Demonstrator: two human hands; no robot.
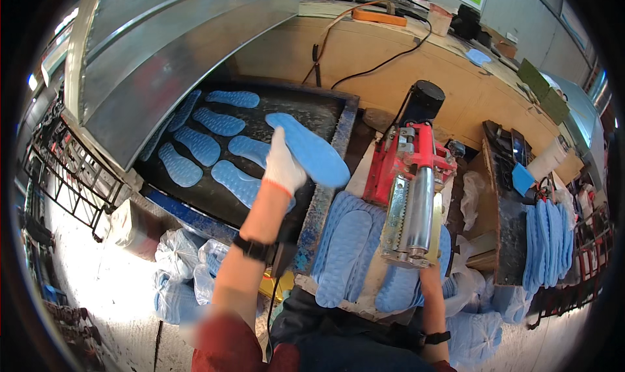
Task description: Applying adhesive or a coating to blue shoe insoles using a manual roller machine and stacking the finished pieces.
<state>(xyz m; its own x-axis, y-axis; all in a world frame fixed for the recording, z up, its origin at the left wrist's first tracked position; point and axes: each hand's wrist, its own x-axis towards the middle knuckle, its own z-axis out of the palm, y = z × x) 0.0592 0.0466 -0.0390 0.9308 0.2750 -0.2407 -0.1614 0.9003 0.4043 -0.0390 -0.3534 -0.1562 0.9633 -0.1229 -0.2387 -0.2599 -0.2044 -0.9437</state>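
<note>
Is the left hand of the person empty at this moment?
No, the gloved left hand holds a blue insole.

The glove (290, 170) over my left fingers (278, 143) is matt knitted cloth, and the blue insole (309, 152) I hold looks like matt foam, fairly smooth on its visible face; the loose insoles (196, 145) are dimpled. Beside me, the hood (176, 53) is glossy sheet metal, the roller (416, 206) polished metal, and the machine's frame (382, 188) red-painted metal. The tray's rim (331, 154) has rough, scuffed blue paint. Clear plastic bags (177, 253) look glossy and crinkled.
</note>
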